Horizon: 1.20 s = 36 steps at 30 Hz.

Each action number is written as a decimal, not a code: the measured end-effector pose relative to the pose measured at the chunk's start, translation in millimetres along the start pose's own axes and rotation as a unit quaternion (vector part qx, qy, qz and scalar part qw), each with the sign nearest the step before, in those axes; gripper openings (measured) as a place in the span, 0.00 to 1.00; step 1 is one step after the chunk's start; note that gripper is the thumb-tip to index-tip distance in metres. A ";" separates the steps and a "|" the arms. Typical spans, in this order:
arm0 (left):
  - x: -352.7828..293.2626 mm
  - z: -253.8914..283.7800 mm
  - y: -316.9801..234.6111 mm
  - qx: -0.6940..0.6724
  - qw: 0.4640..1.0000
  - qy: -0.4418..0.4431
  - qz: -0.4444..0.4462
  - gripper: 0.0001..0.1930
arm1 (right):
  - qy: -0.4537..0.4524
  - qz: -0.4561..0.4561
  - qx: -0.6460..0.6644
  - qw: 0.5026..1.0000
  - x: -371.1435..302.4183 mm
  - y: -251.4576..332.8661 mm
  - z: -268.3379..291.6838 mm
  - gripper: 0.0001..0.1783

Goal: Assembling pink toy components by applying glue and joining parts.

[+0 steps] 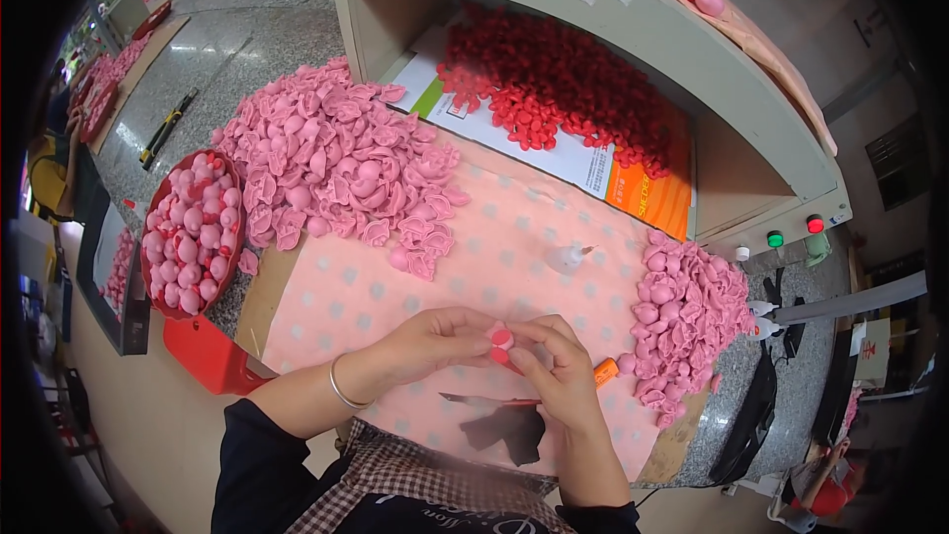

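Over the near middle of a pink dotted cloth [346, 297], both my hands meet at a small pink-and-red piece [502, 338]. My left hand [440, 341] pinches it from the left, and my right hand [561, 366] closes on it from the right. Its exact shape is partly covered by my fingers. An orange-capped tool [606, 372] lies just beyond my right hand. Below the hands, a dark cloth scrap [509, 430] and a thin dark strip [484, 400] lie on the cloth. A small white dropper bottle [568, 257] stands farther out.
A large pile of pink petal-shaped pieces [336, 158] sits at left, a smaller pink pile [687, 307] at right. A red basket [150, 272] holds pink-and-red balls. Red flower-shaped pieces [554, 79] heap inside a grey-green cabinet [346, 30]. A cutter knife [168, 129] lies far left.
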State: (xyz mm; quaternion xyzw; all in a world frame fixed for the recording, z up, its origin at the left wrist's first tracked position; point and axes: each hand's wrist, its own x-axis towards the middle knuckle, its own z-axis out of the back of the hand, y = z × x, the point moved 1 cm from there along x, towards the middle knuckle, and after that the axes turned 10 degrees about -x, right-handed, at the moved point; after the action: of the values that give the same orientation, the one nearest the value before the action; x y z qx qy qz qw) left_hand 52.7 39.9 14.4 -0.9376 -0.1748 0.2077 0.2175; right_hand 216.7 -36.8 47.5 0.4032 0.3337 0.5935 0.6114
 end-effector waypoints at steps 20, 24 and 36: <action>-63.2 9.9 27.9 0.228 0.969 -0.088 0.029 0.12 | 0.082 -0.088 -0.108 0.987 -63.5 9.3 -43.8 0.11; -80.8 25.1 43.9 0.243 0.963 -0.109 0.047 0.11 | 0.073 -0.029 -0.171 0.982 -83.0 -4.5 -69.8 0.11; -77.3 61.6 46.9 0.409 0.902 -0.120 0.073 0.09 | 0.037 0.061 -0.229 0.971 -85.7 -36.7 -111.8 0.09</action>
State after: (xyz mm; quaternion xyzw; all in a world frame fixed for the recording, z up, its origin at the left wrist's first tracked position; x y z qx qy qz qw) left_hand -30.8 -11.4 -34.3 -0.7443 -0.0301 0.3872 0.5433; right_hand 128.1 -110.2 -41.7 0.2502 0.1863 0.7045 0.6374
